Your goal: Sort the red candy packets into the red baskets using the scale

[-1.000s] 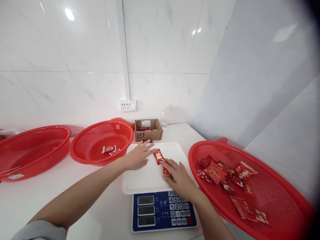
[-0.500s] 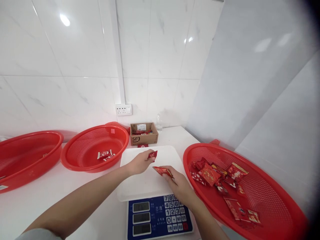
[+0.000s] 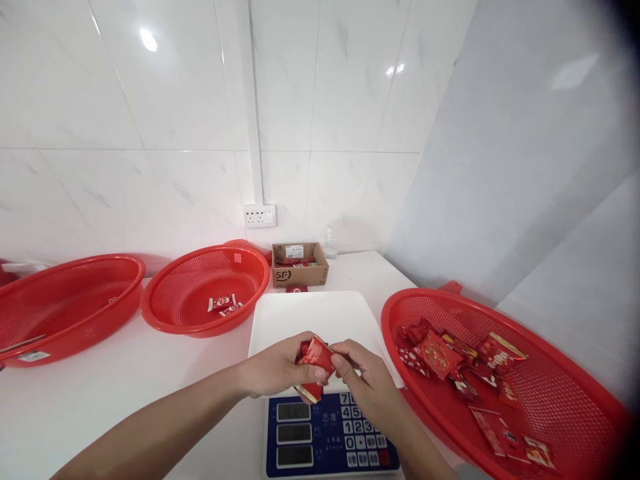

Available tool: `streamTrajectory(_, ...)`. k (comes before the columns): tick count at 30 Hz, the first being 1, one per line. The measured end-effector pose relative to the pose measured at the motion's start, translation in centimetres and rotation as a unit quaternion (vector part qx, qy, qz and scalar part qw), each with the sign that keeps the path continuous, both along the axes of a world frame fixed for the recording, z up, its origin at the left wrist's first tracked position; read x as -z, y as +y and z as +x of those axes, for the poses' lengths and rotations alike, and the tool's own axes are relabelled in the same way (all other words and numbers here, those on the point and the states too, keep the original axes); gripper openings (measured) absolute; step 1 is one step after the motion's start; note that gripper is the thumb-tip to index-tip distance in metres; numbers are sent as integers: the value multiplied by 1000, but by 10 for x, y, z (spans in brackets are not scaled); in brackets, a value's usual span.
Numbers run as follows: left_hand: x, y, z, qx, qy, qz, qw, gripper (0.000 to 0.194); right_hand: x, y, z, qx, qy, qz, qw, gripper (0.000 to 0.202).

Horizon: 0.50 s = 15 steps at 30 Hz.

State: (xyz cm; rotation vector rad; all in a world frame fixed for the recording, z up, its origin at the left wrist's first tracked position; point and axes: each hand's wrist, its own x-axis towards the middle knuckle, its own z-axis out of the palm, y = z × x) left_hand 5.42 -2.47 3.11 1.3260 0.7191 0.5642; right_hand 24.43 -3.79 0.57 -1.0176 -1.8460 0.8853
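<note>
Blue-faced digital scale (image 3: 330, 437) sits nearest you; above its keypad your left hand (image 3: 273, 370) and right hand (image 3: 363, 377) pinch glossy red foil snack packets (image 3: 315, 357) together, gathering them. Next, keep that pinch firm. Beyond: smooth white weighing tray (image 3: 320, 317), red mesh plastic basket (image 3: 207, 290) far left.

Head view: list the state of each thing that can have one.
Left hand: shut on packets.
Right hand: pinching packets.
Packets: held above the scale tray.
Scale tray: bare.
Right basket: holds many red packets.
Middle basket: holds two packets.
Box: open.
</note>
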Motion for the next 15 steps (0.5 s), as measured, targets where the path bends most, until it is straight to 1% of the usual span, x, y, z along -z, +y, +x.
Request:
streamTrajectory(2, -4, -1, -12, -50, 24, 41, 998, 42, 1, -4, 6, 27, -28, 24, 999, 27)
streamTrajectory(4, -9, 3, -28, -138, 67, 94, 984, 42, 5, -8, 14, 59, -49, 30, 997, 25)
streamTrajectory(5, -12, 7, -38, -195, 96, 132, 967, 43, 8, -9, 19, 73, -58, 31, 995, 24)
streamTrajectory(6, -13, 11, -47, -252, 135, 174, 942, 44, 11, -11, 25, 86, -69, 31, 993, 23)
streamTrajectory(7, -14, 17, -57, -301, 193, 219, 908, 45, 15, -12, 30, 100, -78, 34, 991, 23)
streamTrajectory(8, -14, 22, -67, -338, 275, 255, 863, 48, 18, -13, 35, 116, -86, 43, 989, 22)
streamTrajectory(10, -10, 30, -83, -363, 426, 314, 767, 56, 27, -16, 45, 157, -100, 82, 979, 20)
streamTrajectory(11, -6, 33, -90, -367, 471, 350, 722, 59, 32, -19, 48, 179, -106, 111, 972, 20)
streamTrajectory(13, 5, 35, -102, -383, 509, 423, 644, 62, 44, -27, 54, 226, -114, 178, 951, 18)
streamTrajectory(14, 12, 34, -106, -396, 510, 449, 618, 63, 51, -33, 55, 245, -115, 206, 940, 18)
streamTrajectory(15, 19, 32, -110, -408, 504, 465, 602, 64, 58, -41, 56, 258, -115, 227, 932, 18)
